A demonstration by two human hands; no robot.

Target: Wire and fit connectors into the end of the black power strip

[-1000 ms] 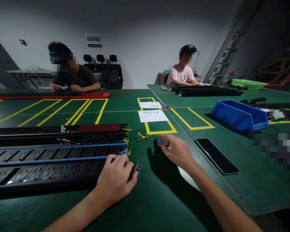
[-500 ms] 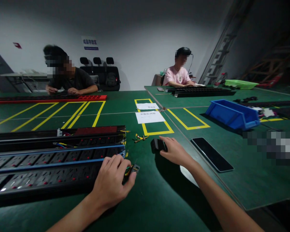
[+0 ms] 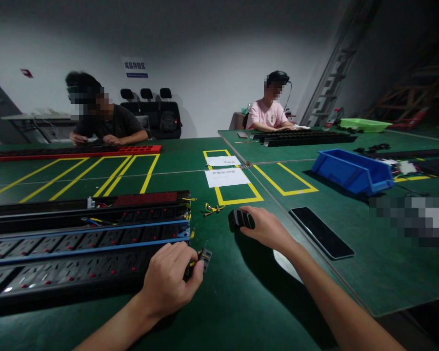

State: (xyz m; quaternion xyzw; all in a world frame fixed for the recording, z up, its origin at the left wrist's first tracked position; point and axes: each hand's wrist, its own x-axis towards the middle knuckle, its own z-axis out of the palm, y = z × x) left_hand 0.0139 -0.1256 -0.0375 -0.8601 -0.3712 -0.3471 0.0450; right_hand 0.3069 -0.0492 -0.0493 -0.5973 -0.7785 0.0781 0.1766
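Fingers bent and thumb in, my left hand (image 3: 171, 273) pinches a dark slotted end plate (image 3: 206, 258) at the right end of the nearest power strip (image 3: 73, 270). Bits of yellow-green wire show beside that plate, partly covered by my fingers. My right hand (image 3: 265, 224) is closed around a black block with grooves (image 3: 237, 219), close above the green table. Behind the nearest strip lies a blue-edged power strip (image 3: 106, 239) with a row of sockets. A small bunch of yellow-green wires (image 3: 214, 208) rests on the table between and beyond my hands.
A phone (image 3: 322, 232) lies right of my right arm, with a blue bin (image 3: 353, 173) behind it. Paper labels (image 3: 227, 177) sit inside yellow tape outlines. Two people (image 3: 113, 119) work across the table, near a red rail (image 3: 142, 149) and black rails (image 3: 307, 139).
My left hand has shifted slightly down, with the end plate in its fingers. The black block has turned a little in my right hand, so more of its grooved face shows.
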